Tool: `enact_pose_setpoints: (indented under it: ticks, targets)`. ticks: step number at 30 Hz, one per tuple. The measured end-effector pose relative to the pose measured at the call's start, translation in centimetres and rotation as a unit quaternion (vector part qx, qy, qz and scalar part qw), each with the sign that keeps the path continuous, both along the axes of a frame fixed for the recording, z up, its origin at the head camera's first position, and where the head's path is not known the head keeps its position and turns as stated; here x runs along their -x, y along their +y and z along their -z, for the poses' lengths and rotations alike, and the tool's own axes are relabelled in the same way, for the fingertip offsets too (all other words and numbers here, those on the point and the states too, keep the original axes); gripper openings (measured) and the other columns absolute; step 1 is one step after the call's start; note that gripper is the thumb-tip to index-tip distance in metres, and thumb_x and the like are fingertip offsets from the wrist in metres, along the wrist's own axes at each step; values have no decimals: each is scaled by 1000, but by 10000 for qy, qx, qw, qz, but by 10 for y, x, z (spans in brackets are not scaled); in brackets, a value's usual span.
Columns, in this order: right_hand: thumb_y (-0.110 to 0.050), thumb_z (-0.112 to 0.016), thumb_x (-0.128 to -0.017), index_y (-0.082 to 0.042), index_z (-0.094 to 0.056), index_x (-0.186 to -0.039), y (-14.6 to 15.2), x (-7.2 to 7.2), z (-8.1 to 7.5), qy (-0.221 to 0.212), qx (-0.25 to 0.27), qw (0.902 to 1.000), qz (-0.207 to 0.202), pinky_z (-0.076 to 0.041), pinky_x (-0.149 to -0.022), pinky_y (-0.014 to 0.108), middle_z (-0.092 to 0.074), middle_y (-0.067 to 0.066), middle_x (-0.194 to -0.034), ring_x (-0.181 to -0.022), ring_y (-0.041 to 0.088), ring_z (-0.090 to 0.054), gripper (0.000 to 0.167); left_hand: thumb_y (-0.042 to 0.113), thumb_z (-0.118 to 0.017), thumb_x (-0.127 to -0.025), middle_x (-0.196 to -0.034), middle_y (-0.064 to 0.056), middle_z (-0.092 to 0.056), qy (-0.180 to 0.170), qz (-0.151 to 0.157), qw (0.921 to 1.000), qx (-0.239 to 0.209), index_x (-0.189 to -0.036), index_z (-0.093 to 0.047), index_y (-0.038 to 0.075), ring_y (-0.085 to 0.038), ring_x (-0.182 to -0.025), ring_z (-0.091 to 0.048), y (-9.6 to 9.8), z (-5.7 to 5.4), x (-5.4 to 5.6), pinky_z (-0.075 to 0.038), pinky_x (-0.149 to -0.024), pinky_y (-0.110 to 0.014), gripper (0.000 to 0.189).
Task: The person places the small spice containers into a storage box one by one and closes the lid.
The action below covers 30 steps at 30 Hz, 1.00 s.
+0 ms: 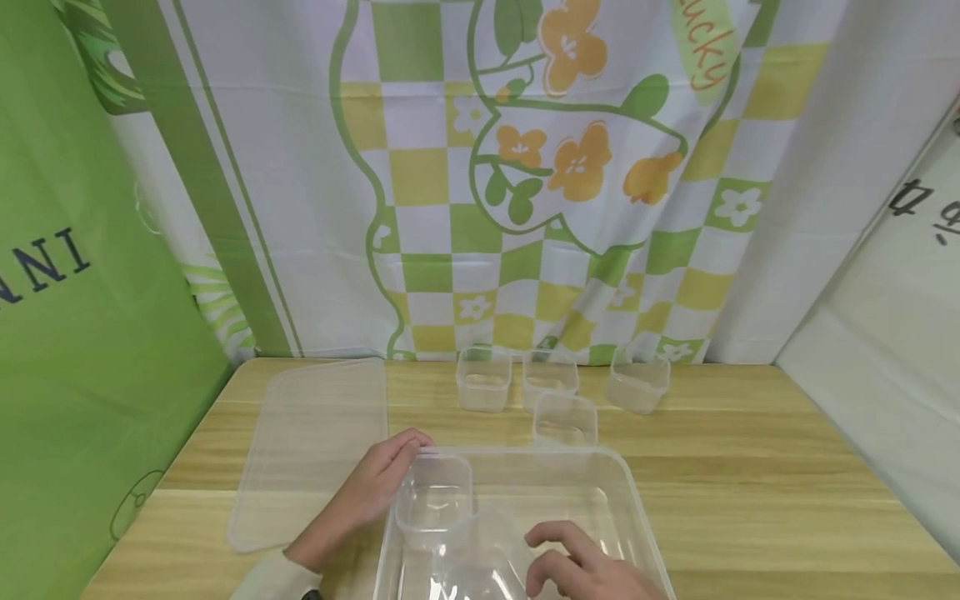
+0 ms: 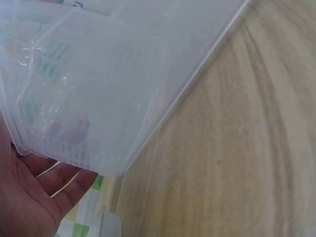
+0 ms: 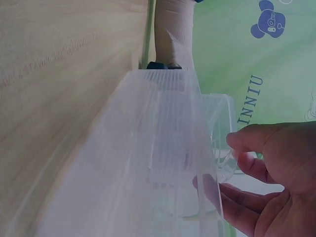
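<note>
A large clear plastic box stands at the table's front. My left hand grips its far left corner by the rim; in the left wrist view, the fingers of that hand lie along the outside of the wall. A small clear container sits inside that corner. Over the box's right half hovers my right hand, fingers bent and spread, holding nothing. The right wrist view has this hand by the box wall, near a small container that rises above the rim. Faint outlines beside the small container are unclear.
Behind the box stand several small clear containers, one near its far rim, others farther back, including one at the right. A large flat translucent lid lies left on the wooden table. Printed curtains hang behind.
</note>
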State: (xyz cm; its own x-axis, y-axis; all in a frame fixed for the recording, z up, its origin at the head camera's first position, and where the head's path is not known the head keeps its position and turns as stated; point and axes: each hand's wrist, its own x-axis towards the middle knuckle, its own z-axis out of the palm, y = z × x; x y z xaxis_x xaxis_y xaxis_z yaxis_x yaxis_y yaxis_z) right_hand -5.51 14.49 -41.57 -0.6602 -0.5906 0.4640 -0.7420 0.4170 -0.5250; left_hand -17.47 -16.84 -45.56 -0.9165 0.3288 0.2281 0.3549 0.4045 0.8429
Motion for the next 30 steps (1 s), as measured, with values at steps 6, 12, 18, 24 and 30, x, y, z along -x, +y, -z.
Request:
enact_pose_setpoints:
  ticks: [6,12,18,24,30]
  targets:
    - [-17,-75,-93,-32,-58,-103,-7,-3,3,-361,137,9992,-80,-36,-53,8,-51,-2,-126,-61,-11,-43,25,19,-38,-114,-100,2,-70,-29,22,10000,-64,-107,-69,12,-21,-96,-66,1,-2,-1,-56,-84,-36,32]
    - [-13,-79,-85,-32,-57,-97,-19,-8,10,-200,127,9995,186,-35,-51,9,-48,-7,-121,-63,-12,-47,31,17,-39,-113,-102,0,-70,30,122,9998,-160,-109,-69,9,-22,-97,-66,1,-4,-1,-56,-85,-37,31]
    - [-15,-82,-81,-30,-58,-94,-26,-7,13,-60,19,9999,151,-34,-50,8,-45,-12,-118,-62,-16,-43,31,15,-40,-113,-105,-1,-71,42,154,9995,-267,-111,-69,8,-24,-101,-66,0,-6,-2,-55,-87,-39,30]
    - [-12,-82,-81,-29,-58,-93,-32,-10,14,-215,55,9996,167,-36,-50,8,-44,-13,-117,-60,-16,-40,32,15,-40,-113,-105,-2,-71,15,174,9995,-266,-111,-69,8,-25,-101,-66,0,-4,-2,-55,-87,-40,30]
    - [-12,-83,-80,-29,-59,-92,-36,-11,14,-173,88,9993,304,-35,-48,7,-44,-15,-115,-58,-17,-39,32,15,-40,-113,-104,-1,-71,17,167,9994,-303,-111,-69,8,-23,-98,-66,1,-4,-2,-56,-84,-38,29]
